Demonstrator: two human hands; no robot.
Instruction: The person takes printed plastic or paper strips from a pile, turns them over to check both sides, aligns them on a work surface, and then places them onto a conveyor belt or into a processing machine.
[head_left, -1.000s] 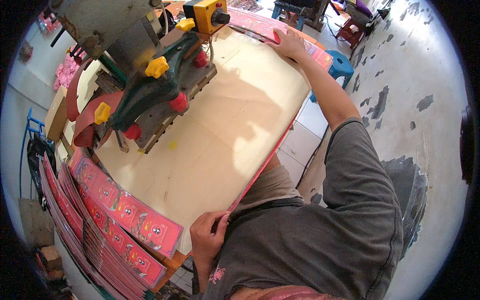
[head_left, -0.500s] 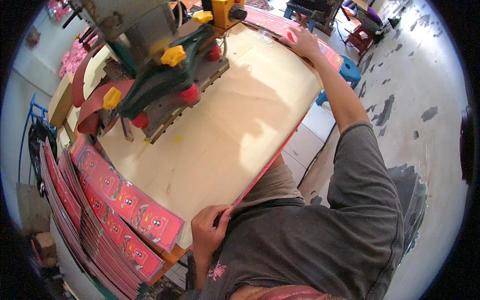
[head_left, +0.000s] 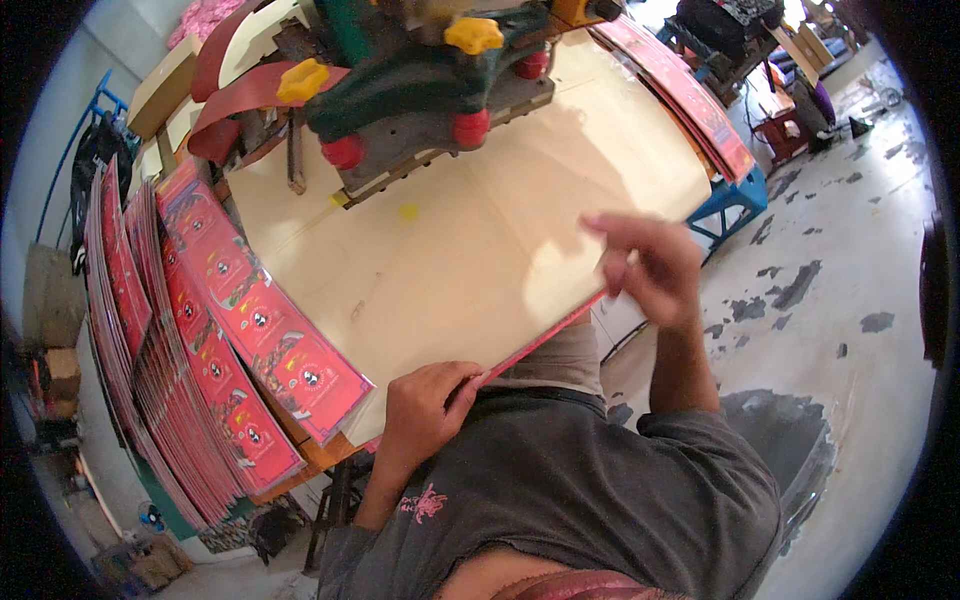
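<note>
My left hand (head_left: 432,405) is at the near edge of a cream board (head_left: 400,290), with thumb and fingers closed on the thin red sheet edge (head_left: 530,352) that runs along it. How much of that red sheet lies beneath the board is hidden. In the air over the board's right corner is my right hand (head_left: 655,265), slightly blurred, forefinger stretched to the left and thumb apart. Nothing shows between its fingers. Beyond the board stands a dark green press head (head_left: 410,95) with yellow knobs (head_left: 474,36) and red round fittings (head_left: 470,127).
Red printed sheets (head_left: 262,318) lie along the left side, beside a fanned stack (head_left: 180,400). More red sheets (head_left: 690,95) lie at the far right, above a blue stool (head_left: 735,205). Reddish-brown bands (head_left: 225,125) curl left of the press. The floor (head_left: 850,270) has dark patches.
My right hand has come back from the board's far right end toward me. My left hand keeps its place on the near edge. The view has shifted, so the press appears farther up and right.
</note>
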